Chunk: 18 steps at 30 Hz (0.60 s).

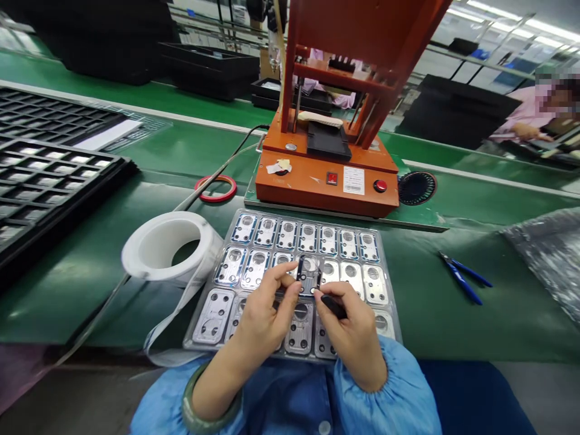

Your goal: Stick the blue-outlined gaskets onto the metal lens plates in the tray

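Note:
Above the middle of a clear plastic tray (290, 219), my left hand (265, 314) pinches a small metal plate with a dark frame (309, 273) by its left side. My right hand (351, 335) grips a short black tool (334, 307), its fingertips touching the plate's lower edge. Rows of similar metal plates (328, 240) fill the tray below my hands. My wrists hide part of the bottom row.
A white tape roll (170, 248) stands left of the tray on the green belt (435, 314). Blue-handled cutters (462, 278) lie to the right. Ahead stands an orange press (326, 175). Black parts trays (45, 187) sit at left. A co-worker (530, 121) in pink works at the far right.

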Motion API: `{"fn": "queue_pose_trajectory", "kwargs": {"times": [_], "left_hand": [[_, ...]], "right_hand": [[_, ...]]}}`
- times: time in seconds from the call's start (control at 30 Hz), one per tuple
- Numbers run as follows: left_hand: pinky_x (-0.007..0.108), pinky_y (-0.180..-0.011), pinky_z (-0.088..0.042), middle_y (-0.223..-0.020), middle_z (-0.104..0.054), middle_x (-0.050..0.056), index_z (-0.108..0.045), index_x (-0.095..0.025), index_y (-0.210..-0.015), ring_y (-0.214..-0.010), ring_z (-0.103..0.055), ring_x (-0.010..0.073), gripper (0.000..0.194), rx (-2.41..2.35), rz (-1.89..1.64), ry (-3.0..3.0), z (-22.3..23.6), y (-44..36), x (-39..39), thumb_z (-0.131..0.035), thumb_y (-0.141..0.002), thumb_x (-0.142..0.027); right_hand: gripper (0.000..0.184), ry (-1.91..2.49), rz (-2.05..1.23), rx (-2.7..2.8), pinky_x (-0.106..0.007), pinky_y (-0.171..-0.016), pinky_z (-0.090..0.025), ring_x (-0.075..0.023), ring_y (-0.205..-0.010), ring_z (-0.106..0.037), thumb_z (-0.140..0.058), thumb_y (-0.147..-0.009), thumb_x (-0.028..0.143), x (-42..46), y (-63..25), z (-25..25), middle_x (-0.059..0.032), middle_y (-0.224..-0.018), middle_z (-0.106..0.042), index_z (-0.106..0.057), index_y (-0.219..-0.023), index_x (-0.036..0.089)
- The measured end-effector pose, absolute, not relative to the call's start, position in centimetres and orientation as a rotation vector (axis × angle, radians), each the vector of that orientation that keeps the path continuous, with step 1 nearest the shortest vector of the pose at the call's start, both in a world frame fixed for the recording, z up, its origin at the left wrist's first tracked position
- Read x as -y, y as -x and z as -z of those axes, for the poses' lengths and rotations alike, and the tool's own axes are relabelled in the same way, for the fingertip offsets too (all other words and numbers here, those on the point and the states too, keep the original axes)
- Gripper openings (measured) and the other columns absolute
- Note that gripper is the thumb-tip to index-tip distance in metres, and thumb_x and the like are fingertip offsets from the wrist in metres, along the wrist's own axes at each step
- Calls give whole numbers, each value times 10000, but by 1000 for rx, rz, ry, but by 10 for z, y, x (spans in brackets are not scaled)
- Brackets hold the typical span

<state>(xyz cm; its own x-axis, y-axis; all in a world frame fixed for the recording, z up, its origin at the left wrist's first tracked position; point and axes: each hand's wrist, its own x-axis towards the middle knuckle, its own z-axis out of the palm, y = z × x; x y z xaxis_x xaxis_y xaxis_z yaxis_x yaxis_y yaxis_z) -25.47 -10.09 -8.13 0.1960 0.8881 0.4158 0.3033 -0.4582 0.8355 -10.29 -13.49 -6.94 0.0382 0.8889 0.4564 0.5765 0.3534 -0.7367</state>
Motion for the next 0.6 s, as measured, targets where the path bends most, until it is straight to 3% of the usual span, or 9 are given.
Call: {"fn": "queue_pose_trajectory", "kwargs": {"times": [0.17, 0.4, 0.6], "left_hand": [[188, -582, -495, -761, -584, -26, -460, -219, -1238, -626, -602, 97, 315, -1151, -1181, -1798, 87, 257, 100, -453, -929, -282], [246, -618, -534, -829, -683, -1, -510, -225, -1224, -774, -676, 191, 609, -1434, -1097, -1618, 94, 260, 96, -459, -810, -668], [266, -703, -566, -863, -706, 15, -545, -226, -1160, -771, -689, 199, 591, -1461, -1169, -1599, 97, 259, 98, -457, -803, -689]], "right_hand": [[55, 1307, -398, 1604, -214, -649, -500, -137, -714, -645, -563, -865, 165, 133, 107, 70, -20, -781, -659, -604, -899, 178], [80, 1169, -234, 1671, -189, -649, -497, -122, -694, -641, -553, -886, 234, 128, 110, 70, -21, -777, -671, -609, -887, 177], [121, 1158, -204, 1713, -190, -653, -506, -120, -695, -648, -524, -914, 274, 128, 111, 73, -23, -789, -681, -600, -900, 181]]}}
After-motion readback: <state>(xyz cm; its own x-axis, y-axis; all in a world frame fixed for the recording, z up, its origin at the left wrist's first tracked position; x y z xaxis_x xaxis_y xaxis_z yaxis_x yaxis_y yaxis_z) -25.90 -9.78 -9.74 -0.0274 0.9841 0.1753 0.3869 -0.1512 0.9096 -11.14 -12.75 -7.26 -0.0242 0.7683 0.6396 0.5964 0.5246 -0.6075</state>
